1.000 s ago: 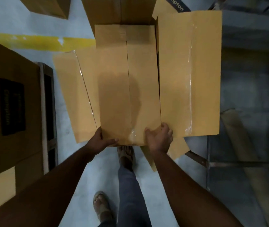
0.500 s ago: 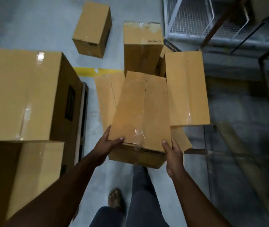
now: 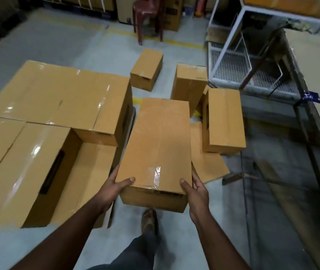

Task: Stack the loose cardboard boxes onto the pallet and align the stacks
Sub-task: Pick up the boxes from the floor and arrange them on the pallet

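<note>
A long box point(image 3: 158, 141) is held up off the floor, in front of the person. It is gripped at its near end by both hands. The left hand point(image 3: 112, 189) is curled round the left corner, with the thumb on top. The right hand point(image 3: 196, 189) is curled round the right corner, thumb on top too. Clear tape is seen along the top seam.

Just left of the box, a stack point(image 3: 58, 117) of big boxes is seen. To the right, three loose boxes point(image 3: 223, 119) are seen on the grey floor point(image 3: 77, 45), and a flat sheet of cardboard point(image 3: 206, 162) lies under one. Further back, a small box point(image 3: 147, 69) lies alone. A metal rack point(image 3: 233, 61) stands on the right.
</note>
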Available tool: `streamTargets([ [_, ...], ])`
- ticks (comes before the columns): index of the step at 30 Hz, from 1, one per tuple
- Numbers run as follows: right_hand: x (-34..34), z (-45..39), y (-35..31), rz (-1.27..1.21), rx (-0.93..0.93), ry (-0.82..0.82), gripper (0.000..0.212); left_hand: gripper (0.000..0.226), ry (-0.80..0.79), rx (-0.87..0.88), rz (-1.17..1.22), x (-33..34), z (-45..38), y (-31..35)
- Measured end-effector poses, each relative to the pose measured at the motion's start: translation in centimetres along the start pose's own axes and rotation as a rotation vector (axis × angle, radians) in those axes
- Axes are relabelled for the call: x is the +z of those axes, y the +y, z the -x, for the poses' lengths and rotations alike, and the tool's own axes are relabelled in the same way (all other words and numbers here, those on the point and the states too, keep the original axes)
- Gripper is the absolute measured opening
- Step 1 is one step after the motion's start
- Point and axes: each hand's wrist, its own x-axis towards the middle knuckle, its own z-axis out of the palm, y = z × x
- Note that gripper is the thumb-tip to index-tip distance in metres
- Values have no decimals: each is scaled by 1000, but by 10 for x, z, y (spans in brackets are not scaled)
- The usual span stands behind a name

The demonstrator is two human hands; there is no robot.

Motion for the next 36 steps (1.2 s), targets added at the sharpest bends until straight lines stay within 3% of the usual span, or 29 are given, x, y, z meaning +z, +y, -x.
streamTargets([
  [6, 1, 123, 60, 39, -20, -46, 75, 47, 26, -19, -22, -46, 129, -75],
  [15, 53, 273, 131, 156, -27, -122, 62, 70, 33, 6, -21, -152, 256, -144],
  [21, 140, 339, 163, 226, -78, -126, 58, 74, 50, 34, -49, -252, 295, -165],
  [28, 216, 378, 190, 311, 1, -154, 78, 63, 26, 20, -76, -344, 314, -172],
  [33, 240, 357, 206, 393, 17, -181, 51, 65, 18, -14, -93, -369, 293, -167],
  [36, 251, 335, 216, 376, 36, -173, 52, 68, 0, -49, -127, -379, 269, -164],
])
